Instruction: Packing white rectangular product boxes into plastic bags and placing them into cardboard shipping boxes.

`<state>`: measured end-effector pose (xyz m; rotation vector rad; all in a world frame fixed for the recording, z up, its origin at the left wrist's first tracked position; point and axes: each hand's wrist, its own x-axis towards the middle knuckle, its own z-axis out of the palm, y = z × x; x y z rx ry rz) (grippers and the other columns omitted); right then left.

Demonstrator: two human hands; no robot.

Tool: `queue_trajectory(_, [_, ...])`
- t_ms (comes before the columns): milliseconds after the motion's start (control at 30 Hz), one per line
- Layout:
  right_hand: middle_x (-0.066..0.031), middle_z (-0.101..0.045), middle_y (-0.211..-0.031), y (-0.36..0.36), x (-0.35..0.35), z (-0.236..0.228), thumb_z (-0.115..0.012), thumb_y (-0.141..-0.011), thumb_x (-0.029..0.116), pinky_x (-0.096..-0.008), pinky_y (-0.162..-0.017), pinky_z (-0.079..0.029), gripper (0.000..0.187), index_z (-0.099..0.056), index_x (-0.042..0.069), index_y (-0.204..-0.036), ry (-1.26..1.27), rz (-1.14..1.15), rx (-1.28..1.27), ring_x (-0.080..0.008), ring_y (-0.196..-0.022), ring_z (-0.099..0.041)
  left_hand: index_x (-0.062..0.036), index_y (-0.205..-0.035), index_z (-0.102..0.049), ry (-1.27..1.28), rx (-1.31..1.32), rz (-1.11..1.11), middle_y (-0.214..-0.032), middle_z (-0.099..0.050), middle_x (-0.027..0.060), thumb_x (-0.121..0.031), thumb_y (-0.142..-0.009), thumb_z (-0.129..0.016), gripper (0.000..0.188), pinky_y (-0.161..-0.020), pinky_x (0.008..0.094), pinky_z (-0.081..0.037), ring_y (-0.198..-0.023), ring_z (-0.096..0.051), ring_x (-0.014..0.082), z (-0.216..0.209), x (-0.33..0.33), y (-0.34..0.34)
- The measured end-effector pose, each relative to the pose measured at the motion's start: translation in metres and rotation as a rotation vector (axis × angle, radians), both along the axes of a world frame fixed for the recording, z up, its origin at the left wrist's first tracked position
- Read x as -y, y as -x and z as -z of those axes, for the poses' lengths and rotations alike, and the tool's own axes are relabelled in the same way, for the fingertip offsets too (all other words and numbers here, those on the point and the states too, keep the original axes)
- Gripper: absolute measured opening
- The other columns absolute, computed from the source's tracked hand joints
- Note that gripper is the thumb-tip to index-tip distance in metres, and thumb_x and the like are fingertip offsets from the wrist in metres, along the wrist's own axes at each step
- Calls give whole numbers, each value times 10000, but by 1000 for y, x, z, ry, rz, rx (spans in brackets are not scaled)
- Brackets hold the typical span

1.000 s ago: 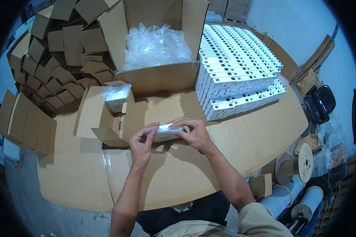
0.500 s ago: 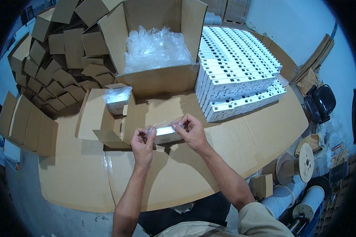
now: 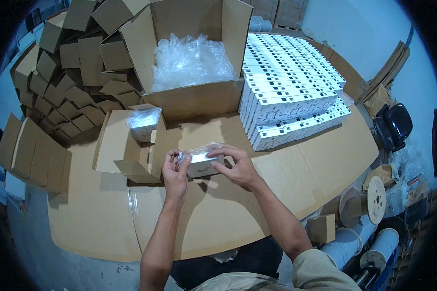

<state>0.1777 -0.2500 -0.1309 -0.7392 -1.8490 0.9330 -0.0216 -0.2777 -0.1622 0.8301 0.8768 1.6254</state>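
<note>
Between my hands, a small white box (image 3: 202, 168) in a clear plastic bag is held just above the cardboard-covered table. My left hand (image 3: 176, 173) pinches the bag and the box at the left end. At the right end, my right hand (image 3: 239, 168) has its thumb against the box's near side and its fingers over the top. Just left of my hands stands an open brown carton (image 3: 156, 154). Another bagged white box (image 3: 145, 127) sits inside it, toward the far end.
A large open carton (image 3: 194, 99) of clear plastic bags (image 3: 193, 63) stands at the back. White boxes (image 3: 296, 89) are stacked at right. Brown cartons (image 3: 77, 72) pile up at back left, with more cartons (image 3: 31, 155) at the left edge. Cable reels (image 3: 375, 199) stand at lower right.
My right fingers have shifted from pinching the bag's right end to lying over the box. The box's near face shows more now. My left hand keeps its grip.
</note>
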Motion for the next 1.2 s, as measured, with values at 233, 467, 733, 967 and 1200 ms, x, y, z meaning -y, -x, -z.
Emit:
queue_trajectory(233, [-76,-703,-1177,4,5,-8,-704,-837,31,-320,-922,-492,335,-707,66,-1170,313,73,4,-167,-1087,-631,-33,-1214,-469,-12,-162,-79,-1057,-626,55,-63,-939,-680,348,-866,257,-472,-993,-584,99,-11,2,-2])
queue_trajectory(467, [-71,-716,-1130,1,3,-7,-703,-846,52,-315,-916,-493,309,-700,32,-1155,275,56,15,-155,-1057,-641,-67,-1104,-635,-627,-1125,-307,-1100,-688,81,43,-835,-696,298,-998,405,-464,-1104,-615,276,-30,11,1])
queue_trajectory(733, [-63,-712,-1043,4,5,-3,-723,-856,66,-278,-773,-520,284,-691,12,-1132,300,97,2,-118,-904,-646,-63,-1128,-641,-459,-1094,-233,-1126,-689,96,14,-834,-715,312,-977,422,-480,-1078,-629,302,-29,17,-8])
queue_trajectory(967, [-51,-704,-1076,2,3,-2,-712,-861,42,-274,-816,-496,278,-689,26,-1137,278,117,71,-123,-939,-621,-26,-1161,-598,-189,-719,-77,-1110,-667,105,-7,-872,-716,313,-926,349,-511,-1059,-640,220,-20,12,-3])
queue_trajectory(1200, [-65,-695,-1092,1,7,-12,-684,-862,21,-286,-782,-499,296,-695,39,-1157,238,113,85,-147,-932,-615,-20,-1242,-538,-107,-503,84,-1147,-619,81,15,-899,-699,380,-933,300,-502,-1080,-609,164,-16,9,3])
